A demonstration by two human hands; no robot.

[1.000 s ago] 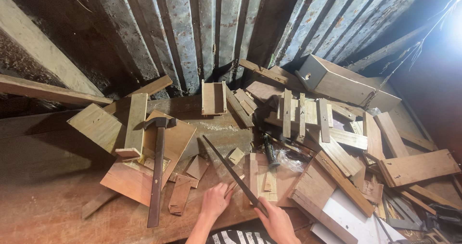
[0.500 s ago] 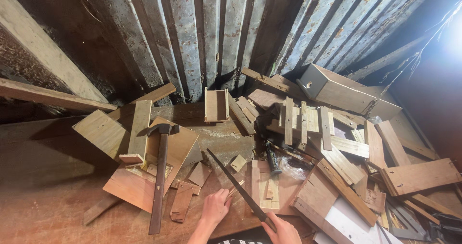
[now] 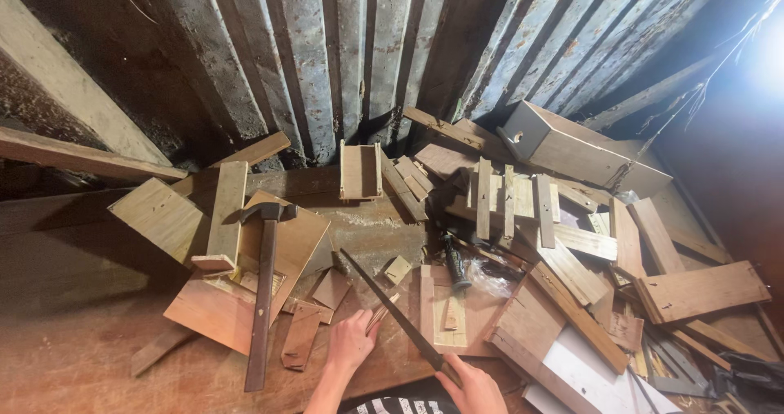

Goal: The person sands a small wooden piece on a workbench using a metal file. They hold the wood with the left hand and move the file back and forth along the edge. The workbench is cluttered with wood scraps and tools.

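Right hand [image 3: 474,385] is clenched on the handle of a long dark blade [image 3: 390,309]; left hand [image 3: 353,340] pins a thin wood sliver [image 3: 380,314] to the bench just beside it. Risk: blade skids off the sliver into those fingers. Small open wooden box [image 3: 360,171] by the wall looks empty.

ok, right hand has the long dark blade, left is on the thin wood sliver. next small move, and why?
Probably lower the long dark blade onto the thin pale wood sliver: the right hand grips its handle end, the left hand pins the sliver, and the blade already crosses just above it.
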